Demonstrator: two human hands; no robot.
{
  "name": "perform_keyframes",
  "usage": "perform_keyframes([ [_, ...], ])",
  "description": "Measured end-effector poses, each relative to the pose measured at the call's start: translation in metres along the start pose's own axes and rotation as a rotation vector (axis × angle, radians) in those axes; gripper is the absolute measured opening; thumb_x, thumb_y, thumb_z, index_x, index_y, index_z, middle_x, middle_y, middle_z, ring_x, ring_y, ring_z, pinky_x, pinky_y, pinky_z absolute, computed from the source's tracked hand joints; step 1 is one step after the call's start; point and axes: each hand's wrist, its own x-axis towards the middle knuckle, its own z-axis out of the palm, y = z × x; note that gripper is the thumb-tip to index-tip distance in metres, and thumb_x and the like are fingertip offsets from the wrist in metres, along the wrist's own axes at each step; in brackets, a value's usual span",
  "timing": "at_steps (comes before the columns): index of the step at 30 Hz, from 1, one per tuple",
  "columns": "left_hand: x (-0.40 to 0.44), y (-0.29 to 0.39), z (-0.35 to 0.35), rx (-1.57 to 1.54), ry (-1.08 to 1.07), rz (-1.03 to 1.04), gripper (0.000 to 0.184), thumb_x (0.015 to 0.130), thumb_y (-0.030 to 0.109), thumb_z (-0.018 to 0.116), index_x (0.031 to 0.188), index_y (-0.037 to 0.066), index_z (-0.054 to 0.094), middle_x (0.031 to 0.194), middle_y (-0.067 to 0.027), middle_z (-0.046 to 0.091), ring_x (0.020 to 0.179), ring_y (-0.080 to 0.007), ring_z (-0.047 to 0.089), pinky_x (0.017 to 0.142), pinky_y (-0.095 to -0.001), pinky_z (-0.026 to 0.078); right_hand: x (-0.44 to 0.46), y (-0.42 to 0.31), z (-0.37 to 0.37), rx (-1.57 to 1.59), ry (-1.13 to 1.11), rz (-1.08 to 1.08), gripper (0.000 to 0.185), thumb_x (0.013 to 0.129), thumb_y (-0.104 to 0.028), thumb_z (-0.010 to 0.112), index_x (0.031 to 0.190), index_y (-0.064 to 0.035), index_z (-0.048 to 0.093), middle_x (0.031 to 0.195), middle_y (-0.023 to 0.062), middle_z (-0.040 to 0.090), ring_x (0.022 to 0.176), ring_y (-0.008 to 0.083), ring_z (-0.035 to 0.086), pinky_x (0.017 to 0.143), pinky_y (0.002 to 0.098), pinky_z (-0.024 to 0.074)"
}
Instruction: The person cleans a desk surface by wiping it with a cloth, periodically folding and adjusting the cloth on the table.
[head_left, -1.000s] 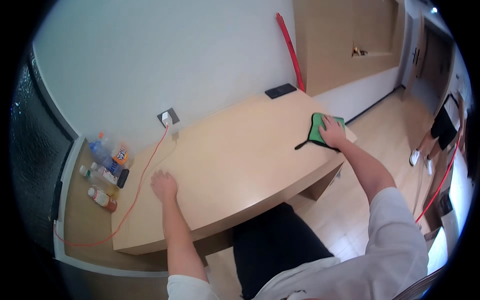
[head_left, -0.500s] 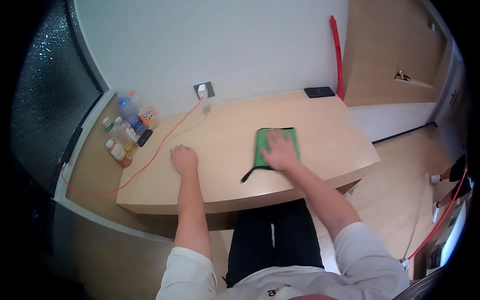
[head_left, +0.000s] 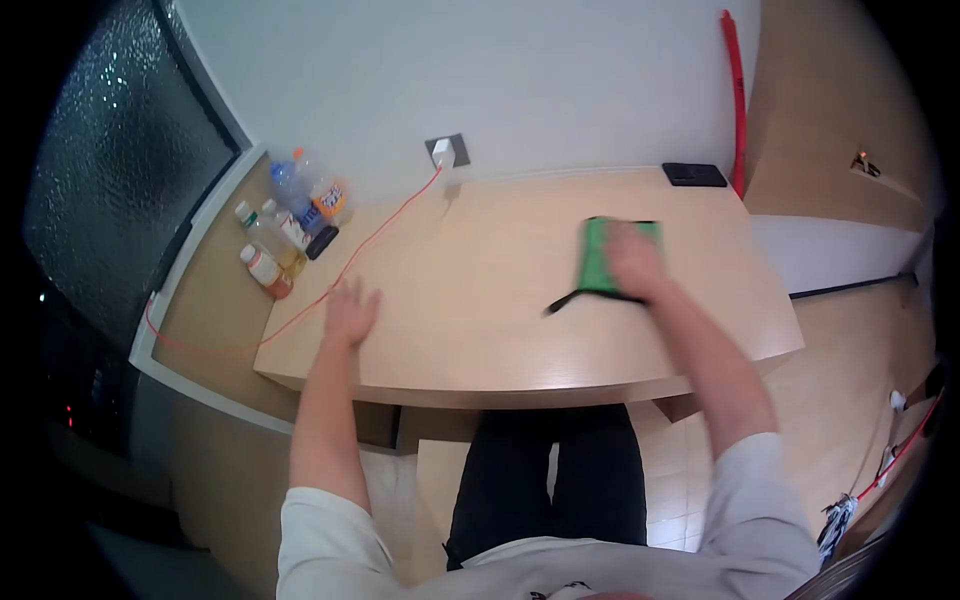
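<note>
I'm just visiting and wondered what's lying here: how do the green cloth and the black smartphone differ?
The green cloth has dark edging and a loose tail; the smartphone is plain black.
The cloth lies under the right hand; the smartphone lies untouched.
The cloth looks larger than the smartphone.
Both lie on the desk.

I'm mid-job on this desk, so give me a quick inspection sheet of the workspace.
Surface: pale wood-look desk, light glinting along its front edge.
Job's things: green cloth with black edging, spread on the desk.
Clutter: bottles grouped at the left end, small black object beside them; dark phone-like slab at the back right.
Hands: right hand on the cloth, blurred; left hand with fingers spread, close to the cable, contact unclear.
Cables: orange-red cable runs from a white plug across the desk leftward.
Surroundings: textured window left; red strip at the wall, right.
</note>
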Motion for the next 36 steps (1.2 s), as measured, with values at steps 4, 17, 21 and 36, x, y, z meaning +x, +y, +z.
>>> perform_keyframes([
  [4,0.012,-0.037,0.010,-0.080,0.077,-0.095,0.077,0.103,0.060,0.044,0.162,0.012,0.036,0.170,-0.0194,0.028,0.157,-0.0417,0.022,0.129,-0.0490,0.016,-0.047,0.171,-0.052,-0.238,0.014,0.398,0.060,0.111,-0.042,0.032,0.160,-0.0080,0.036,0.168,0.0128,0.033,0.157,0.0315,0.028,0.123,0.0581,0.0262],
  [17,0.005,-0.031,0.009,-0.065,0.192,-0.059,0.071,0.101,0.050,0.054,0.156,0.007,0.044,0.166,-0.0205,0.035,0.155,-0.0361,0.028,0.125,-0.0567,0.023,0.044,0.161,0.025,-0.456,0.162,0.309,0.057,0.106,-0.029,0.039,0.155,0.0004,0.040,0.161,0.0224,0.042,0.149,0.0369,0.041,0.121,0.0492,0.0345],
  [21,0.004,-0.030,0.009,-0.113,0.231,-0.065,0.068,0.099,0.049,0.057,0.152,0.007,0.050,0.162,-0.0200,0.041,0.153,-0.0346,0.034,0.124,-0.0546,0.026,0.113,-0.080,0.072,-0.060,0.167,0.012,0.059,0.104,-0.033,0.039,0.154,-0.0016,0.043,0.158,0.0215,0.047,0.146,0.0374,0.045,0.122,0.0518,0.0307],
  [36,0.004,-0.045,0.022,-0.195,0.455,0.010,0.045,0.097,0.029,0.062,0.131,-0.001,0.066,0.136,-0.0229,0.063,0.127,-0.0405,0.058,0.110,-0.0489,0.044,0.037,0.008,0.024,-0.115,0.122,0.212,0.059,0.108,-0.042,0.040,0.157,-0.0088,0.042,0.166,0.0129,0.038,0.156,0.0307,0.030,0.127,0.0501,0.0239],
])
